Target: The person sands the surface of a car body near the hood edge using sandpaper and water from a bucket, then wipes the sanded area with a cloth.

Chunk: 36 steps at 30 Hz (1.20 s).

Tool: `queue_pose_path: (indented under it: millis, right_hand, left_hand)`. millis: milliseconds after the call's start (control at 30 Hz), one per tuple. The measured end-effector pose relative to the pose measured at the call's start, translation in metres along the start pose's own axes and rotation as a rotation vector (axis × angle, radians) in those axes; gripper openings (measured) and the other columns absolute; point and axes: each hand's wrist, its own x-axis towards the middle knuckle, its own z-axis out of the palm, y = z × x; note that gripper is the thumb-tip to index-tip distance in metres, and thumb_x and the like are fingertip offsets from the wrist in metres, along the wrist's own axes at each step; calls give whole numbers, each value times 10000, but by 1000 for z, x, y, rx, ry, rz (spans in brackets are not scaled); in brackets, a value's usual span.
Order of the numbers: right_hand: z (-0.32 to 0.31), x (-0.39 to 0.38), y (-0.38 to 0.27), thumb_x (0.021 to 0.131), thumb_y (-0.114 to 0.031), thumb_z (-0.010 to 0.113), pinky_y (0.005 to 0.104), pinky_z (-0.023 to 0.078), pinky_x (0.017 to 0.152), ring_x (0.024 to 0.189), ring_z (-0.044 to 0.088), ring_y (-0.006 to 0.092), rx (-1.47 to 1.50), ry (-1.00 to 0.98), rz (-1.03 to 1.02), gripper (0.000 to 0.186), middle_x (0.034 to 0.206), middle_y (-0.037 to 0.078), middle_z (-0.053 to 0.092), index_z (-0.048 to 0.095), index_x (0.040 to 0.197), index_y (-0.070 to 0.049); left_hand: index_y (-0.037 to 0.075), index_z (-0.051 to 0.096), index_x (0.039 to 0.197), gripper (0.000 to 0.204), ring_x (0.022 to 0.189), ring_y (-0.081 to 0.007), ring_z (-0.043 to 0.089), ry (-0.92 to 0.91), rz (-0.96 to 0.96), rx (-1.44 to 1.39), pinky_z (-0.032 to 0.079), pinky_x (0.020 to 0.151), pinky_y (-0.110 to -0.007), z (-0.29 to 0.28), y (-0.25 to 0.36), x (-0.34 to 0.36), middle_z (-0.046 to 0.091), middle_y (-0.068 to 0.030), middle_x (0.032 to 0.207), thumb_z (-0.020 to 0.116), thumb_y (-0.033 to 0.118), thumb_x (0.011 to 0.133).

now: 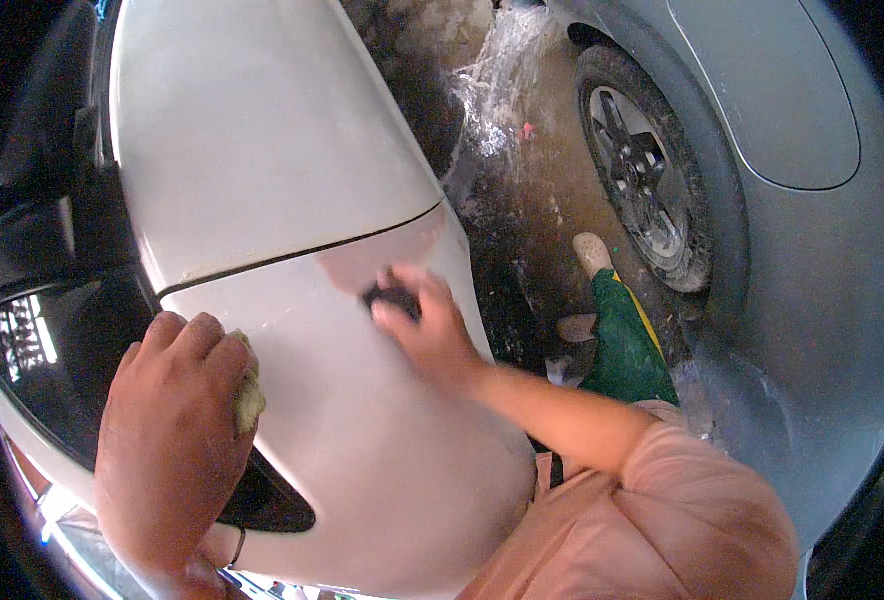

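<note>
My right hand (437, 335) is closed round a small dark block (398, 300) and presses it to the white car's rear side panel (342, 400). The hand is a little blurred. Just beyond the block, a dull pinkish patch (347, 268) marks the paint below the door seam (302, 252). My left hand (167, 430) is raised over the dark side window at the left, its fingers curled round a yellow-green sponge (250, 395). Most of the sponge is hidden behind the fingers.
A grey-blue car (802, 260) stands close on the right, with its dusty wheel (642, 165) facing the gap. My legs in green trousers (627, 345) are between the cars. Crumpled clear plastic sheeting (502, 80) lies on the stained floor farther off.
</note>
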Motion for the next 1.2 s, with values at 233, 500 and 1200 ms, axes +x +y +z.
queue_pose_path:
  millis: [233,500,1200]
  right_hand:
    - [-7,-43,41,906,-235,717,405,424,1051,1179,572,334,-187,10,-185,413,1256,195,607,610,1238,-15]
    - [6,49,19,911,-245,712,408,435,1013,1165,570,321,95,47,-147,369,1203,194,630,634,1167,10]
    - [-4,15,53,949,-269,686,366,392,1107,1262,556,232,-30,-11,-13,448,1302,150,634,600,1300,-3]
  left_hand:
    - [46,661,957,264,1030,-321,578,-77,-45,23,506,928,-424,-1,7,1,617,-116,1012,769,118,726]
    - [38,666,945,230,1041,-298,584,-95,-7,37,497,907,-405,6,-8,1,626,-114,1022,737,103,736]
    - [37,679,954,291,1008,-317,586,-21,-25,102,520,886,-420,16,-11,-1,610,-103,967,756,79,677]
